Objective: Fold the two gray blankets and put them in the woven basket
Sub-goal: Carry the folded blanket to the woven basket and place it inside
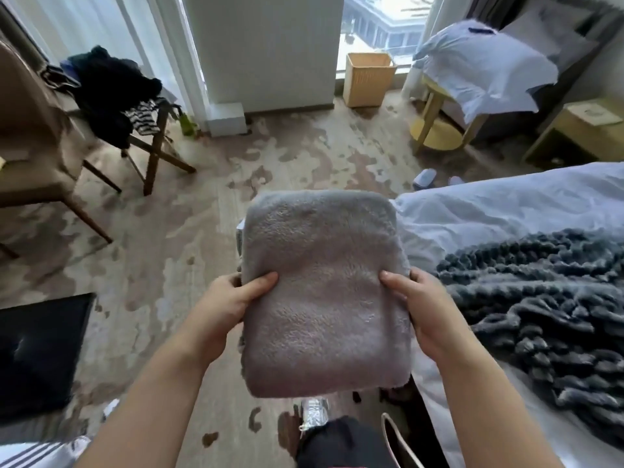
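Observation:
A folded light gray fleece blanket [324, 292] is held up flat in front of me, above the carpet. My left hand [233, 298] grips its left edge with the thumb on top. My right hand [422, 305] grips its right edge the same way. A second blanket, dark gray chunky knit [540, 298], lies unfolded and bunched on the white bed at the right. The woven basket [368, 79] stands on the floor far ahead, by the window, empty as far as I can see.
The white bed [506, 211] fills the right side. A wooden chair [37, 157] and a folding rack with dark clothes [114, 96] stand at the left. A round yellow side table [439, 123] stands near the basket. Patterned carpet [270, 157] lies between me and the basket.

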`<control>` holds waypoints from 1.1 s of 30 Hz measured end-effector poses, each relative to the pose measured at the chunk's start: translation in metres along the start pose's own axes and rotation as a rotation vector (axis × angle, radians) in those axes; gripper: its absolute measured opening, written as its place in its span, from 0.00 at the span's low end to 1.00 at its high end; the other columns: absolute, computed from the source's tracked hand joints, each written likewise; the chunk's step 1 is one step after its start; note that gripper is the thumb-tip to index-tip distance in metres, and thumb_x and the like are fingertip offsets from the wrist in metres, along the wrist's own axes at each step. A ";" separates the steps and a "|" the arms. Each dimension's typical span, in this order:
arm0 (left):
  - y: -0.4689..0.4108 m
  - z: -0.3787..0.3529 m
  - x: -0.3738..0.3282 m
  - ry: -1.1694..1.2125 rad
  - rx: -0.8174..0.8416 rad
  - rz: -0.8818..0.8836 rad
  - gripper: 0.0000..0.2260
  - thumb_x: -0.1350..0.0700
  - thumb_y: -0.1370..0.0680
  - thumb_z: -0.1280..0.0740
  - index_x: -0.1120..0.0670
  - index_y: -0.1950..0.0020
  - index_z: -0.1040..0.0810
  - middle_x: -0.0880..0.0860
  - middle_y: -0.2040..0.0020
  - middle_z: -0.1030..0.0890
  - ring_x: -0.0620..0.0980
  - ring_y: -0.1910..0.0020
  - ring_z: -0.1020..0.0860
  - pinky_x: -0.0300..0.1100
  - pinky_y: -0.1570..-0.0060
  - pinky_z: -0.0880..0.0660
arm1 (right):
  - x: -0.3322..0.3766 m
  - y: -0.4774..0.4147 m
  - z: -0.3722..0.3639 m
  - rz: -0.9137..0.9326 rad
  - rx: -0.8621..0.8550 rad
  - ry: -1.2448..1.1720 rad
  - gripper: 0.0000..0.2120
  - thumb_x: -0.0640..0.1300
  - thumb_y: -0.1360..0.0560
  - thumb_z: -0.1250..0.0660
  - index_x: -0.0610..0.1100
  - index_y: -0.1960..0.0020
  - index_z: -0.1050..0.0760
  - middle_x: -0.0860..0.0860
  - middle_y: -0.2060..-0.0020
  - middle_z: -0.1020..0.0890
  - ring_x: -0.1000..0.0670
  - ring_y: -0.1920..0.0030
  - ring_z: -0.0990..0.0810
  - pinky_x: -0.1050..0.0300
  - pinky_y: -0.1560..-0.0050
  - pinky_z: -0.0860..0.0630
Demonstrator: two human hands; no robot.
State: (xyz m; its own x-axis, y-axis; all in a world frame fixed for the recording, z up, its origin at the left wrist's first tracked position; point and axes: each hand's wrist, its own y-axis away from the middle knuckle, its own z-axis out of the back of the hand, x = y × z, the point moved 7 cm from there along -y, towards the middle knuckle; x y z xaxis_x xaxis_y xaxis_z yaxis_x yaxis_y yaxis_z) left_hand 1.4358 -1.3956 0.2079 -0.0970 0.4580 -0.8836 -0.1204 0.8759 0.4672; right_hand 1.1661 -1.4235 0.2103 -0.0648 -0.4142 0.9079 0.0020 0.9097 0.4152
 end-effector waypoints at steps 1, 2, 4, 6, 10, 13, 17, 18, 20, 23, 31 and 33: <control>-0.022 0.006 -0.020 -0.003 -0.017 -0.002 0.11 0.51 0.30 0.28 0.58 0.54 0.18 0.52 0.60 0.14 0.45 0.64 0.17 0.34 0.70 0.25 | 0.018 -0.028 -0.011 0.006 0.030 0.012 0.08 0.42 0.26 0.31 0.40 0.48 0.20 0.43 0.55 0.14 0.42 0.55 0.15 0.48 0.54 0.17; -0.043 0.013 -0.040 0.006 -0.035 -0.010 0.12 0.51 0.30 0.28 0.58 0.53 0.18 0.52 0.60 0.14 0.45 0.64 0.17 0.34 0.69 0.25 | 0.037 -0.057 -0.024 0.011 0.067 0.018 0.08 0.42 0.26 0.31 0.40 0.49 0.20 0.43 0.55 0.14 0.43 0.55 0.15 0.49 0.56 0.17; -0.083 0.028 -0.078 0.025 -0.078 -0.030 0.14 0.50 0.32 0.27 0.58 0.52 0.18 0.52 0.59 0.14 0.45 0.62 0.16 0.36 0.65 0.24 | 0.073 -0.109 -0.050 0.017 0.130 0.025 0.08 0.42 0.26 0.31 0.40 0.49 0.20 0.43 0.56 0.14 0.44 0.56 0.14 0.55 0.62 0.18; -0.119 0.040 -0.110 0.038 -0.111 -0.042 0.15 0.51 0.33 0.27 0.59 0.51 0.18 0.53 0.57 0.14 0.46 0.61 0.16 0.37 0.63 0.24 | 0.101 -0.156 -0.075 0.023 0.164 0.049 0.08 0.42 0.27 0.31 0.39 0.49 0.20 0.43 0.57 0.14 0.44 0.57 0.14 0.59 0.66 0.21; -0.214 0.062 -0.157 0.060 -0.131 -0.044 0.13 0.53 0.30 0.27 0.59 0.50 0.18 0.53 0.56 0.14 0.47 0.59 0.16 0.37 0.62 0.24 | 0.136 -0.251 -0.117 0.005 0.175 0.059 0.08 0.41 0.27 0.30 0.39 0.50 0.19 0.43 0.58 0.14 0.46 0.60 0.14 0.62 0.68 0.23; -0.312 0.070 -0.185 0.049 -0.110 -0.027 0.13 0.54 0.29 0.27 0.60 0.49 0.18 0.55 0.55 0.14 0.52 0.55 0.16 0.43 0.55 0.23 | 0.155 -0.332 -0.138 -0.002 0.119 0.067 0.07 0.41 0.26 0.31 0.39 0.50 0.19 0.45 0.60 0.14 0.48 0.62 0.15 0.63 0.69 0.23; -0.450 0.054 -0.237 0.023 0.005 -0.003 0.13 0.55 0.28 0.27 0.61 0.48 0.19 0.57 0.53 0.15 0.53 0.53 0.17 0.43 0.53 0.23 | 0.196 -0.431 -0.144 -0.019 -0.040 0.065 0.06 0.40 0.26 0.31 0.39 0.50 0.20 0.45 0.60 0.14 0.48 0.61 0.15 0.61 0.68 0.22; -0.478 0.046 -0.252 0.009 0.042 0.006 0.13 0.55 0.28 0.28 0.61 0.48 0.19 0.57 0.53 0.15 0.53 0.53 0.17 0.42 0.55 0.23 | 0.207 -0.451 -0.142 -0.027 -0.086 0.064 0.07 0.41 0.26 0.31 0.39 0.50 0.20 0.45 0.59 0.14 0.47 0.60 0.14 0.59 0.66 0.22; -0.533 0.026 -0.285 -0.015 0.124 0.003 0.12 0.54 0.28 0.28 0.60 0.49 0.18 0.56 0.54 0.14 0.51 0.56 0.17 0.40 0.59 0.24 | 0.235 -0.490 -0.136 -0.024 -0.165 0.043 0.08 0.43 0.26 0.31 0.41 0.50 0.20 0.45 0.58 0.14 0.45 0.58 0.14 0.53 0.60 0.21; -0.606 -0.009 -0.334 -0.061 0.238 0.005 0.10 0.53 0.28 0.28 0.59 0.51 0.18 0.53 0.56 0.14 0.47 0.58 0.17 0.35 0.63 0.24 | 0.270 -0.543 -0.121 -0.025 -0.285 -0.002 0.08 0.44 0.26 0.31 0.42 0.49 0.20 0.45 0.56 0.14 0.43 0.55 0.15 0.48 0.52 0.20; -0.801 -0.089 -0.419 -0.129 0.338 0.042 0.10 0.54 0.28 0.28 0.59 0.51 0.17 0.56 0.56 0.14 0.51 0.56 0.16 0.40 0.57 0.23 | 0.333 -0.733 -0.085 -0.043 -0.406 -0.126 0.07 0.39 0.26 0.32 0.39 0.49 0.20 0.43 0.57 0.14 0.43 0.57 0.15 0.52 0.56 0.19; -0.856 -0.104 -0.442 -0.133 0.301 0.040 0.10 0.53 0.28 0.28 0.59 0.53 0.17 0.55 0.56 0.14 0.50 0.57 0.16 0.39 0.59 0.24 | 0.352 -0.803 -0.080 -0.055 -0.372 -0.161 0.08 0.39 0.26 0.32 0.38 0.49 0.20 0.42 0.56 0.14 0.42 0.56 0.15 0.52 0.58 0.19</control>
State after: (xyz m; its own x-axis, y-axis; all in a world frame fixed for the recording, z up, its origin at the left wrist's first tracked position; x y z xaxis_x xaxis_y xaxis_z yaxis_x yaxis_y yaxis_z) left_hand 1.4788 -2.3636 0.2017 0.0363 0.4912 -0.8703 0.1805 0.8533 0.4892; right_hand 1.2211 -2.3016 0.2010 -0.2306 -0.4253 0.8752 0.3532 0.8015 0.4825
